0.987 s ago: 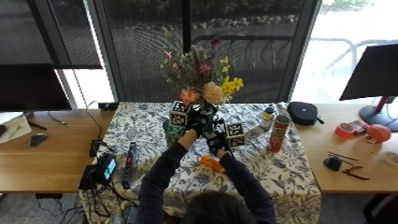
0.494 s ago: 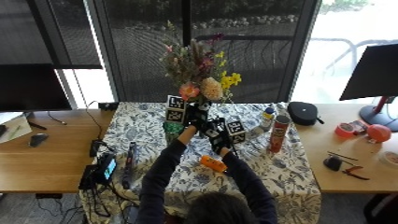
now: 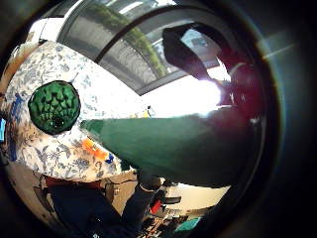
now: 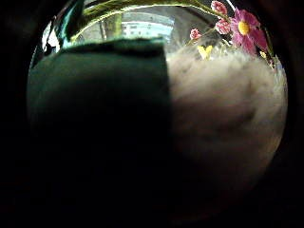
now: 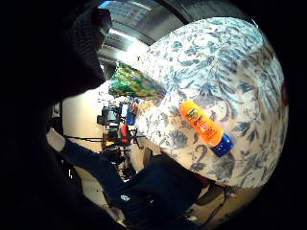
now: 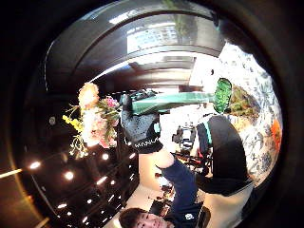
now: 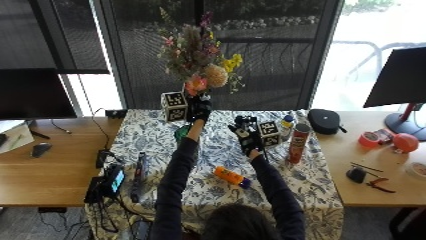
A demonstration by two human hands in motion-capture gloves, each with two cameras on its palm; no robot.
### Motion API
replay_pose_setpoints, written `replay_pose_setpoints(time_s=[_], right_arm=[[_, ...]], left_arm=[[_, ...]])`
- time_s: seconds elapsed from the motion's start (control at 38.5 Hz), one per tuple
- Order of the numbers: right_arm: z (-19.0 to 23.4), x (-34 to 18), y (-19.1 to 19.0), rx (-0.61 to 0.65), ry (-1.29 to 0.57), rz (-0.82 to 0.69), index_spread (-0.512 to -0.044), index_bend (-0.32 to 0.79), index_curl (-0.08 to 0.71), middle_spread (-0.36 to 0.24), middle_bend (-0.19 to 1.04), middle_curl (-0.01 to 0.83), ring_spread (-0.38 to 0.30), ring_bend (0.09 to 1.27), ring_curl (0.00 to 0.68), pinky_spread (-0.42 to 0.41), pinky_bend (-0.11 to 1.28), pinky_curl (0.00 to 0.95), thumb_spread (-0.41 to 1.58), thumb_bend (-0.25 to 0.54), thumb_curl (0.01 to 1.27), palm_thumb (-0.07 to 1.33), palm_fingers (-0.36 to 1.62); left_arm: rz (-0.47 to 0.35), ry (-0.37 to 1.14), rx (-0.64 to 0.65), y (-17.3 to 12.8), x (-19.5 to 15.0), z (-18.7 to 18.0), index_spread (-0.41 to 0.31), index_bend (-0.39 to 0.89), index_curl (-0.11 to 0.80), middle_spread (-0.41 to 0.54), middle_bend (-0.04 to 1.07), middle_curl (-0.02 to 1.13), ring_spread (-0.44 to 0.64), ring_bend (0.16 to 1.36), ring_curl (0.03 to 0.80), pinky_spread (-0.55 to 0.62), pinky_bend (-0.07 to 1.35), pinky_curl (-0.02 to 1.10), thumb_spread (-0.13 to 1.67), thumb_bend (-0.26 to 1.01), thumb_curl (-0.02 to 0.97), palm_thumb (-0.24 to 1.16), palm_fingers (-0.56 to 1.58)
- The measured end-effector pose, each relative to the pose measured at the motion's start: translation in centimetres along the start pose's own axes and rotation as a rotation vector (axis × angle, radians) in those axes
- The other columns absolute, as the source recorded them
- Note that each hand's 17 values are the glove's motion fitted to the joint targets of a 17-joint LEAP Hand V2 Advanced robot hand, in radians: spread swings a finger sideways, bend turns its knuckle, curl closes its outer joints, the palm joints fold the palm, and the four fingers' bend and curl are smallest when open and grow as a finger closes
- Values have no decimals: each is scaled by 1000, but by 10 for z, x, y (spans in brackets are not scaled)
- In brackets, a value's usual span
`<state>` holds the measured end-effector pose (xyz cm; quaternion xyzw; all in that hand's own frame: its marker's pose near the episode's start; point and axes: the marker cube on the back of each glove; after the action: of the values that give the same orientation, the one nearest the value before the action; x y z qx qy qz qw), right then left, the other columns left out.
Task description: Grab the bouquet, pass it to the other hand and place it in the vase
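Observation:
My left hand (image 7: 198,108) grips the green-wrapped stems of the bouquet (image 7: 197,49) and holds it upright, high above the back of the flowered tablecloth (image 7: 293,186). The right thumb side palm view shows that left hand (image 6: 140,129) curled round the green wrap (image 6: 176,100), with the blooms (image 6: 95,118) beyond it. The green vase (image 7: 182,133) stands on the cloth just below, partly behind my left forearm; its knobbly mouth (image 3: 54,106) lies under the wrap (image 3: 173,146). My right hand (image 7: 247,135) hovers to the right, fingers spread, holding nothing.
An orange bottle (image 7: 230,176) lies on the cloth in front of me. A red can (image 7: 297,143), a small bottle (image 7: 286,123) and a black pouch (image 7: 325,120) stand at the right. Black devices (image 7: 138,171) lie at the cloth's left edge.
My left hand has raised the bouquet higher. My right hand has let go of the stems and drawn away to the right.

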<state>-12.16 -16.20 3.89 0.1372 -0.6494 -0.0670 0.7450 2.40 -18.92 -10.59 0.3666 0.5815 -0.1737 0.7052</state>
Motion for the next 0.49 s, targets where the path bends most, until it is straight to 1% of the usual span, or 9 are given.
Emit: replay_pose_setpoints(time_s=[0.16,0.18,0.21,0.23,0.34,0.49], right_arm=[[-18,-11,-2,46,7,8,-295,104,413,-103,158,425,-101,365,391,184,420,398,1058,-23,386,896,476],[-20,-12,-2,51,5,7,-300,99,403,-96,151,418,-90,358,387,193,429,398,1059,-25,386,889,439],[-23,-11,-3,56,6,5,-299,116,402,-97,167,419,-93,365,391,194,429,398,1061,-22,389,890,466],[-26,-9,-5,61,11,3,-308,89,384,-90,141,406,-78,354,382,204,444,397,1059,-27,387,880,393],[-38,2,-14,75,33,-2,-321,108,365,-78,158,394,-49,354,383,223,460,400,1067,-29,387,855,331],[-42,-11,-1,84,15,27,-341,114,329,-60,159,367,-16,365,372,236,468,392,1075,-33,381,812,254]], left_arm=[[-6,9,76,-5,17,-18,-226,172,606,-258,412,608,-307,579,465,-207,180,429,994,-14,561,1000,1058],[-11,11,83,-4,20,-21,-226,172,609,-259,410,611,-307,578,466,-208,180,430,995,-15,562,1000,1058],[-16,11,88,-3,23,-23,-227,171,613,-259,409,614,-308,578,468,-208,179,431,995,-15,563,1000,1057],[-20,11,92,-2,26,-26,-227,171,616,-259,404,616,-305,578,470,-204,180,433,998,-15,563,998,1055],[-33,9,105,-5,29,-33,-228,169,628,-259,399,628,-304,572,473,-202,180,438,1002,-15,566,997,1053],[-39,13,102,-1,35,-41,-229,161,641,-260,392,644,-303,570,479,-202,179,443,1006,-14,573,1000,1049]])
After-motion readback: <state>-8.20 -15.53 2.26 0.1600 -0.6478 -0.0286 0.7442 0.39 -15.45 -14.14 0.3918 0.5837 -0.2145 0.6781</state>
